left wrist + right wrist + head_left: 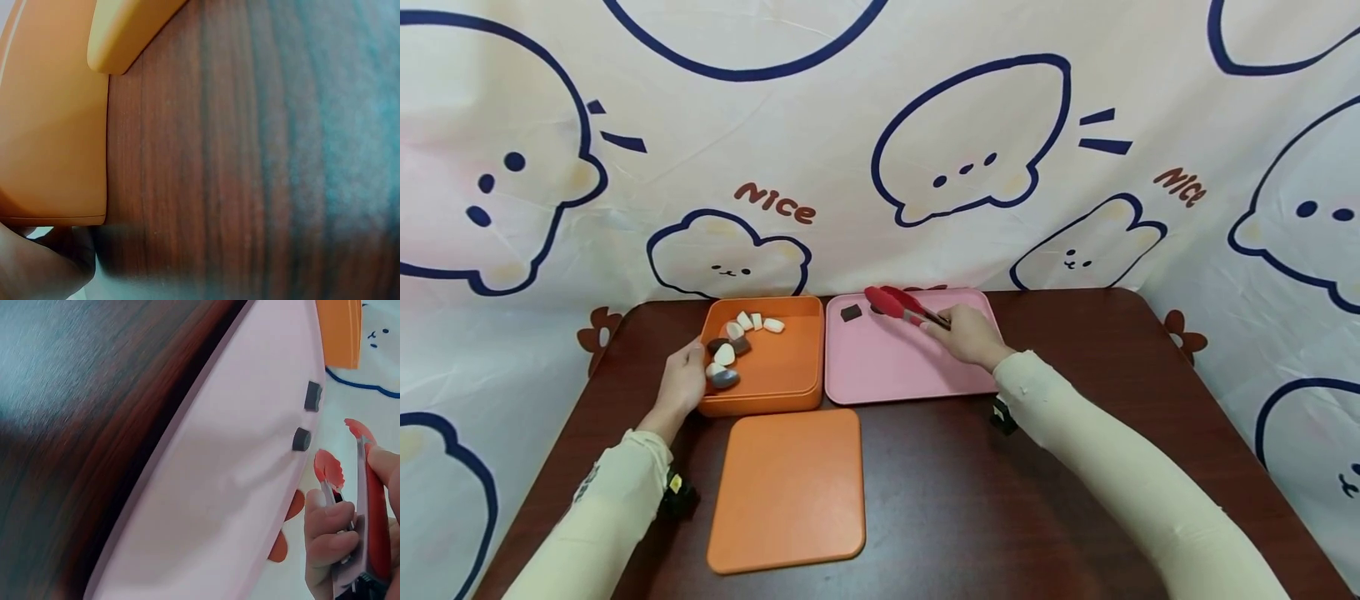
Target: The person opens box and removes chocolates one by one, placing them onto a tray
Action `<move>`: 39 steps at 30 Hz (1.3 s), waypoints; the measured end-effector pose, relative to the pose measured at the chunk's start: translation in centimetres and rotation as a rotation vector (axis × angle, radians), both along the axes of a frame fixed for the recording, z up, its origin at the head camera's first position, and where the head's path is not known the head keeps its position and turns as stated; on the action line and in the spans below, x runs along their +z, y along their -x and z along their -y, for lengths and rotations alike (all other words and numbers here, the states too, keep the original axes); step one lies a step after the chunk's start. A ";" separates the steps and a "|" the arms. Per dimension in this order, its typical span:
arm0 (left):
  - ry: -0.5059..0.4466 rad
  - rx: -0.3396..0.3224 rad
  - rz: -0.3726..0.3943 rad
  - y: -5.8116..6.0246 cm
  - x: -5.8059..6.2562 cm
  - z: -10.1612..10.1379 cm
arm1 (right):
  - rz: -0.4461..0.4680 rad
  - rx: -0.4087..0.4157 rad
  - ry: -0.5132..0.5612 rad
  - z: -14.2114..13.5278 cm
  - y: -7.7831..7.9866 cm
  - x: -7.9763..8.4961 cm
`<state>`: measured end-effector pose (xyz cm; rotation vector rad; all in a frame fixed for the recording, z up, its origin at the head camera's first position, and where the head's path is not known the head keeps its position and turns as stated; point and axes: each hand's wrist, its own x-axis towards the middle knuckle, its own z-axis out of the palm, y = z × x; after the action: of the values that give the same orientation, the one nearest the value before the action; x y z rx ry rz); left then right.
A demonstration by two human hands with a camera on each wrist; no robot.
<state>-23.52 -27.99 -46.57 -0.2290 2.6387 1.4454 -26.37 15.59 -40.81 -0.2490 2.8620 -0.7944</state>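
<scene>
My right hand (967,335) holds a pair of red-tipped tongs (377,515) over the pink tray (910,367). The tong tips stand apart with nothing between them in the right wrist view. Two small dark pieces lie near the tray's far edge: a square one (851,312) at the left and a rounder one (302,439) beside it, partly hidden by the tongs in the head view. My left hand (683,383) grips the left side of an orange box (790,367). Inside the box, several white pieces (773,325) and dark or grey pieces (726,379) sit along the left and back.
A flat orange lid (788,492) lies on the dark wooden table (955,492) in front of the box. Box and tray stand side by side at the table's back edge. Behind them hangs a printed cloth (842,167), which also lines both sides.
</scene>
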 end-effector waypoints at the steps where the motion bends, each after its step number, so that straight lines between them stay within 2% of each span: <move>1: 0.001 0.001 0.000 0.0 0.1 0.0 | -0.003 0.001 0.004 0.2 -0.1 0.2; 12: -0.006 0.011 0.004 0.0 0.3 0.2 | -0.063 0.000 0.072 2.5 -1.3 1.1; 23: -0.006 -0.001 0.012 -0.4 -0.1 0.6 | -0.066 0.046 0.017 5.0 -2.7 1.7; 32: -0.006 0.009 0.010 -0.3 -0.2 0.3 | -0.161 0.128 -0.049 6.2 -3.7 1.7; 39: 0.003 0.004 0.006 0.1 -0.2 0.0 | -0.209 0.153 -0.122 7.0 -4.2 1.8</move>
<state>-23.58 -27.97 -46.75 -0.2391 2.6377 1.4392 -22.19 8.56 -39.01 -0.5587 3.0230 -0.5953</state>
